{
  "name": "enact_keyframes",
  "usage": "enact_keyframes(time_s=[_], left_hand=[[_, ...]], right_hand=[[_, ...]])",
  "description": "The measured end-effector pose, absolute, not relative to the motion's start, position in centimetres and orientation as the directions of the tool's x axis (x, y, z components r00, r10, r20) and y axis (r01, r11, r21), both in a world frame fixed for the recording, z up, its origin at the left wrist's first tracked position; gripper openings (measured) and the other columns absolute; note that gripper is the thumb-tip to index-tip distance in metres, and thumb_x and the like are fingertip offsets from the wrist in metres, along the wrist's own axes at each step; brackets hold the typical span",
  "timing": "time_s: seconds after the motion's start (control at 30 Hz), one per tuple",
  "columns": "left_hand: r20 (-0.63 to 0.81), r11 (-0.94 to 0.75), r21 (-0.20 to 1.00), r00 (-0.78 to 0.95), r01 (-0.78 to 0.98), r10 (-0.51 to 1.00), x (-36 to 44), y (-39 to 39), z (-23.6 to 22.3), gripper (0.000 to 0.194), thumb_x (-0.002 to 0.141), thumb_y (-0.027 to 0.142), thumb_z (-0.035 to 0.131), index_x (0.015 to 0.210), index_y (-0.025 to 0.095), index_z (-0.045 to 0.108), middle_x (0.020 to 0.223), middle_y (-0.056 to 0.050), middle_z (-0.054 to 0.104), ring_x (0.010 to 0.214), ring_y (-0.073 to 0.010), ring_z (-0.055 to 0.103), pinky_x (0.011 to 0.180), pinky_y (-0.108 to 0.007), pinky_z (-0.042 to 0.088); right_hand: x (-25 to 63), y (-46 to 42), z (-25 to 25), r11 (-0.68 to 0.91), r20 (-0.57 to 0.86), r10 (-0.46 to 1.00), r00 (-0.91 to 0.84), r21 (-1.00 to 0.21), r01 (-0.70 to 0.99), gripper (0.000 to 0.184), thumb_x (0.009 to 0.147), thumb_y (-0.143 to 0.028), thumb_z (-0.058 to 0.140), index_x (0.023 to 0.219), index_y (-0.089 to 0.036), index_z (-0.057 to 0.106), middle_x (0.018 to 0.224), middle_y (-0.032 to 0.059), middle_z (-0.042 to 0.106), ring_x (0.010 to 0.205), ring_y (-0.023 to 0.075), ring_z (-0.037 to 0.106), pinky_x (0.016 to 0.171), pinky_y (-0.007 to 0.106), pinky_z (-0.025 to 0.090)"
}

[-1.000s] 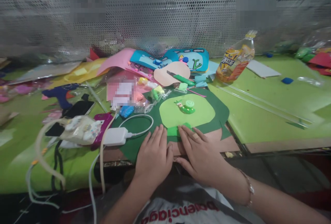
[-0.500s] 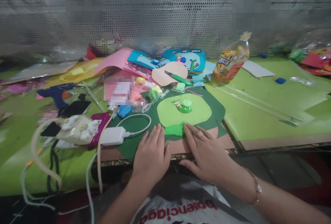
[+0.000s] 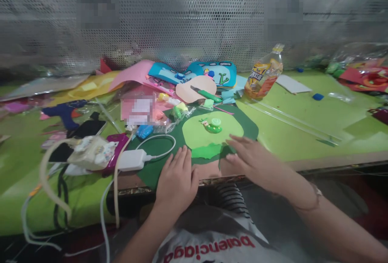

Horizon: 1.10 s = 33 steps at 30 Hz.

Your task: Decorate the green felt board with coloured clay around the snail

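On the dark green paper (image 3: 247, 119) lies a light green rounded sheet (image 3: 194, 127) bearing a clay snail (image 3: 214, 125) with a pale coiled shell. A bright green, ragged-edged strip of flattened clay (image 3: 206, 151) runs along the sheet's lower edge. My left hand (image 3: 177, 174) rests flat on the dark green paper, fingers stretched out, just left of the strip. To the right of it, my right hand (image 3: 257, 162) is slightly blurred, fingers apart, with nothing in it. Whether it touches the paper I cannot tell.
Behind the sheet are a green-handled knife (image 3: 209, 95) and bagged clay (image 3: 178, 111). A tilted drink bottle (image 3: 263, 75) stands at back right. On the left lie a white charger (image 3: 132, 160), cables, a phone (image 3: 87, 128) and a blue glue gun (image 3: 65, 114).
My right hand has left the clay strip and moved to the right. The strip's right end now shows. My left hand stays in place. The view has shifted slightly.
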<state>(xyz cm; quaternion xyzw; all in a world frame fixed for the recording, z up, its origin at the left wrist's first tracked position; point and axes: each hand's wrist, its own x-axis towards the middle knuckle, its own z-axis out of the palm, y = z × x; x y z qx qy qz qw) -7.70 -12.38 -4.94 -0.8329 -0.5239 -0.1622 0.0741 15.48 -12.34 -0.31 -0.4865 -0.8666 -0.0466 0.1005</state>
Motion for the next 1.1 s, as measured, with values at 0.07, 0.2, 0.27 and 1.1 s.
enact_keyframes(time_s=[0.07,0.2,0.27,1.1], left_hand=[[0.342,-0.43,0.061,0.385,0.901,0.857,-7.6,-12.4,-4.8,0.048,0.089,0.025,0.036,0.128,0.001,0.049,0.134,-0.019,0.051,0.123,-0.0279,0.05,0.102,-0.043,0.04],[0.323,-0.402,0.073,0.36,0.913,0.875,-6.9,-12.7,-3.9,0.05,0.089,0.027,0.037,0.134,0.004,0.043,0.135,-0.02,0.05,0.123,-0.0311,0.049,0.099,-0.046,0.042],[0.313,-0.39,0.059,0.354,0.919,0.881,-6.3,-12.8,-3.3,0.051,0.089,0.029,0.039,0.134,0.008,0.044,0.139,-0.019,0.045,0.127,-0.0349,0.043,0.1,-0.05,0.04],[0.184,-0.512,0.058,0.495,0.857,0.849,-5.0,-12.1,-3.8,0.052,0.092,0.027,0.029,0.14,0.007,0.037,0.147,-0.011,0.034,0.137,-0.0258,0.031,0.109,-0.046,0.031]], right_hand=[[15.3,-11.6,-0.1,0.545,0.296,0.808,-0.51,-0.047,0.837,0.044,0.098,-0.028,0.029,0.132,-0.007,0.045,0.132,0.0197,0.053,0.127,0.0288,0.045,0.099,0.05,0.042],[13.1,-11.2,-1.2,0.583,0.22,0.804,-0.552,-0.11,0.805,0.05,0.096,-0.027,0.031,0.139,-0.002,0.035,0.139,0.0206,0.045,0.131,0.0266,0.04,0.104,0.047,0.038],[12.2,-11.4,-1.9,0.587,0.173,0.806,-0.566,-0.108,0.803,0.052,0.095,-0.027,0.032,0.14,-0.002,0.032,0.141,0.019,0.043,0.133,0.0265,0.037,0.107,0.048,0.035],[11.0,-13.3,-2.8,0.468,0.162,0.866,-0.472,0.066,0.881,0.06,0.089,-0.03,0.035,0.137,0.007,0.037,0.142,0.0242,0.039,0.131,0.0329,0.037,0.105,0.046,0.035]])
